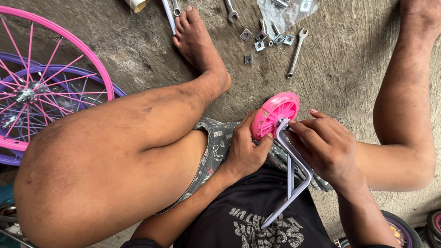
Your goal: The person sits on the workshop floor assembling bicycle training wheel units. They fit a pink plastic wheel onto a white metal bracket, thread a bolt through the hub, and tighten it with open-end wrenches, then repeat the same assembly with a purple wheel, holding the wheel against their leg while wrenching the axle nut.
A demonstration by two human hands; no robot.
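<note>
A small pink plastic training wheel (pixel 274 113) sits on a lilac metal bracket (pixel 292 183) above my lap. My left hand (pixel 245 149) grips the wheel from the left, thumb against the bracket. My right hand (pixel 324 146) pinches the top of the bracket at the wheel's hub, fingers closed on it. The bracket's two arms run down toward my black shirt. What is under my right fingertips is hidden.
Square nuts (pixel 257 40), a clear bag of hardware (pixel 284 11) and open-end wrenches (pixel 296 53) lie on the concrete floor beyond my bare foot (pixel 197 43). A pink spoked bicycle wheel (pixel 43 87) lies over a purple one at left. Small tyres (pixel 404 232) sit at bottom right.
</note>
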